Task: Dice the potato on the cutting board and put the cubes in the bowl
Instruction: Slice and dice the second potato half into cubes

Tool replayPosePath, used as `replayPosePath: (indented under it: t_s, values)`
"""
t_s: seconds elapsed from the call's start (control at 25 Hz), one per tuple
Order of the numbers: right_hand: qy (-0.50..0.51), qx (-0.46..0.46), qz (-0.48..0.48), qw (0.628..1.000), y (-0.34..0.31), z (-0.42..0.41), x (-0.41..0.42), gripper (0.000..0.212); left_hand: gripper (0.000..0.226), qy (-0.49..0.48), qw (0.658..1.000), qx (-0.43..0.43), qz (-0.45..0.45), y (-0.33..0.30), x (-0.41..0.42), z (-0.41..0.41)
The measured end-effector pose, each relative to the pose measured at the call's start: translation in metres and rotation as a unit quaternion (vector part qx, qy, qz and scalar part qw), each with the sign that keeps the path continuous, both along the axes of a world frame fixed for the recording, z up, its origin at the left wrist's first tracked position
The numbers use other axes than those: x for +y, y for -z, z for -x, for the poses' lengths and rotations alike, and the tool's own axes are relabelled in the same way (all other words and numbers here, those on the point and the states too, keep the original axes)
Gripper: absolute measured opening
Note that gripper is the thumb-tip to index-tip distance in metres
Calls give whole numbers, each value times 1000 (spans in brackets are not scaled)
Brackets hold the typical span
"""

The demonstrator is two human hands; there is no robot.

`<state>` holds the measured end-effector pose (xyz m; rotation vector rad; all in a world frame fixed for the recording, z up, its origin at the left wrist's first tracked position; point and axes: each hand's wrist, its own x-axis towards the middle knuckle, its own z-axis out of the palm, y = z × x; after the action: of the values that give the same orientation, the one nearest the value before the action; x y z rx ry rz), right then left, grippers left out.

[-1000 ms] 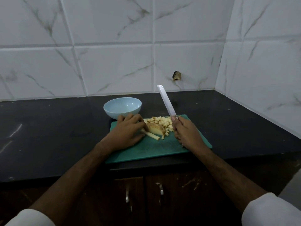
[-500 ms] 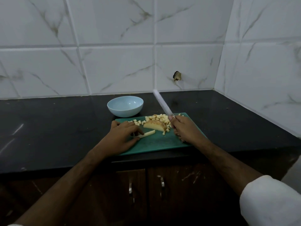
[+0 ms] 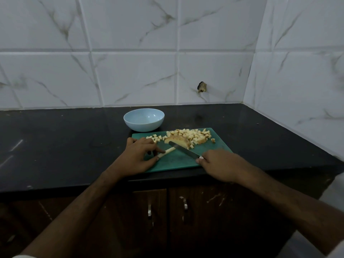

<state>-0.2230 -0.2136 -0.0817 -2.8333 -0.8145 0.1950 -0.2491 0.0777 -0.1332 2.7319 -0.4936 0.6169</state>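
A green cutting board (image 3: pixel 176 161) lies at the counter's front edge. On its far side sits a heap of potato cubes (image 3: pixel 193 136) and an uncut potato piece (image 3: pixel 176 140). My left hand (image 3: pixel 138 157) pinches a pale potato stick (image 3: pixel 166 152) against the board. My right hand (image 3: pixel 221 164) grips a knife (image 3: pixel 184 150) by its handle; the blade lies low, pointing left, its tip just above the stick's far end. The light blue bowl (image 3: pixel 144 119) stands behind the board, with nothing visible inside.
The black counter (image 3: pixel 65 142) runs left and right of the board. White tiled walls close off the back and the right side, meeting in a corner. Cupboard doors with metal handles (image 3: pixel 167 207) are below the counter edge.
My right hand swung the knife from pointing up and away to low over the board, blade toward the stick. My left hand drew the stick away from the potato piece.
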Motion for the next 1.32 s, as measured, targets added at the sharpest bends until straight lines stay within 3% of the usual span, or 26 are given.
replayPosePath:
  t_s: [0.16,0.4,0.64,0.84,1.08,1.32]
  values:
    - [10,32,-11,999,15,8,3,37,35,0,1000,6,6,-1,-1,1]
    - [13,-23,-2,1000,-8,8,5,39,38,1,1000,17,8,-4,-2,3]
    - [1,23,3,1000,13,13,10,36,40,3,1000,23,6,-3,-1,3]
    - [4,-25,-13,1000,-8,8,8,39,39,3,1000,20,4,-3,-1,2]
    - [0,-6,9,1000,19,19,16,37,38,1,1000,16,2,-2,-1,2]
    - [0,-32,-8,999,-5,16,16,38,32,-2,1000,10,4,-1,0,3]
